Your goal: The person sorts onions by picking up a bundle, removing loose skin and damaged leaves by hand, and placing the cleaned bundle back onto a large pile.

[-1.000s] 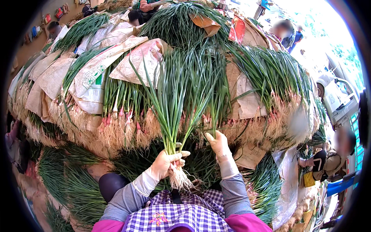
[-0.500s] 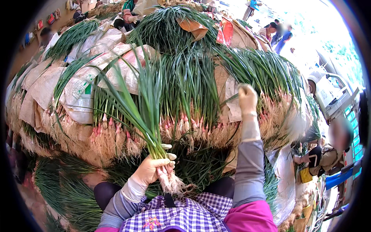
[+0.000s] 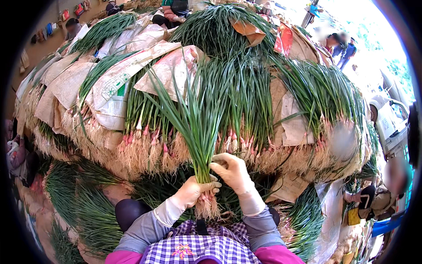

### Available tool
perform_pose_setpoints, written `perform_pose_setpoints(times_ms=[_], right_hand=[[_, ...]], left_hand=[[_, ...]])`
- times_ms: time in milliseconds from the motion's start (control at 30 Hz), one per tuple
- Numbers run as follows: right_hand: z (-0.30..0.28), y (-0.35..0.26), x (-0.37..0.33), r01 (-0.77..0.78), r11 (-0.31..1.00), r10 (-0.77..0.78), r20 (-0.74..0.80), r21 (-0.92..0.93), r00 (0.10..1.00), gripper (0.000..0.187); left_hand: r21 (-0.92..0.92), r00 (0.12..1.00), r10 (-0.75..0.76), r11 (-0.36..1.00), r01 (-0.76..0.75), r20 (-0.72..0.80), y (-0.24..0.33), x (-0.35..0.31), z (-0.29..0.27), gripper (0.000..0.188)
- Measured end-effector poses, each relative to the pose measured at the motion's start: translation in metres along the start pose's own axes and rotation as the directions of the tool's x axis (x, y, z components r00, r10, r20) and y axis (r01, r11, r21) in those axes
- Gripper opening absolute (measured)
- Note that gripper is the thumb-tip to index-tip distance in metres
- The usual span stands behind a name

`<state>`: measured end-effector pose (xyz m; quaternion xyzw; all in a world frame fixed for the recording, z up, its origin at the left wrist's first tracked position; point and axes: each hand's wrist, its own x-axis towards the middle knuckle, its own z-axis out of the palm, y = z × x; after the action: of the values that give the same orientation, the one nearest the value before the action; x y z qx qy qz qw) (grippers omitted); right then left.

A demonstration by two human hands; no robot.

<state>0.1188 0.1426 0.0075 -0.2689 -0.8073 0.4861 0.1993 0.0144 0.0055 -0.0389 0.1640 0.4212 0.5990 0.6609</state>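
A bunch of green garlic [image 3: 193,127] stands upright in front of me, its long leaves fanning upward. My left hand [image 3: 193,192], in a pale thin glove, is wrapped round the lower stems. Pinkish bulbs and tangled pale roots [image 3: 206,207] hang out below that fist. My right hand [image 3: 234,173], gloved alike, meets the bunch's right side just above the left hand. Its thumb and forefinger curl together against the stems; whatever is between their tips is too small to make out.
A large heap of green garlic [image 3: 246,101] rises ahead, roots facing me, partly covered by sacks [image 3: 107,101] and brown paper [image 3: 296,123]. More garlic [image 3: 94,220] lies low at left. A seated person [image 3: 380,200] is at right, near a white truck [image 3: 391,116].
My right hand has come down and left from beside the heap to the bunch. My left hand, still gripping the bunch, has shifted slightly right. The whole view has shifted too.
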Motion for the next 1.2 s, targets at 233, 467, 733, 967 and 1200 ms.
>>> perform_pose_setpoints(times_ms=[233,467,733,967,1200], right_hand=[[0.028,0.014,0.000,-0.051,0.996,0.054,-0.039,0.076,0.998,0.025],[0.037,0.015,-0.010,-0.120,0.993,0.112,-0.251,-0.015,0.961,0.020],[0.016,0.047,0.000,-0.086,0.609,0.437,-0.244,0.788,0.866,0.016],[-0.039,0.084,-0.017,-0.297,0.915,0.273,-0.121,-0.273,0.954,0.022],[-0.114,0.172,0.072,-0.476,0.864,0.348,-0.490,-0.164,0.800,0.032]], left_hand=[[0.096,0.997,0.062,0.994,-0.057,-0.050,-0.001,-0.001,0.010,0.019],[0.011,0.998,0.023,1.000,-0.022,-0.059,-0.001,-0.006,0.006,0.017],[-0.310,0.987,0.033,0.951,0.018,0.158,0.002,-0.014,0.018,0.014],[0.004,0.933,0.322,0.945,-0.327,0.158,0.040,-0.038,0.009,0.048],[-0.064,0.981,0.138,0.989,-0.131,0.135,0.018,-0.006,0.013,0.073]])
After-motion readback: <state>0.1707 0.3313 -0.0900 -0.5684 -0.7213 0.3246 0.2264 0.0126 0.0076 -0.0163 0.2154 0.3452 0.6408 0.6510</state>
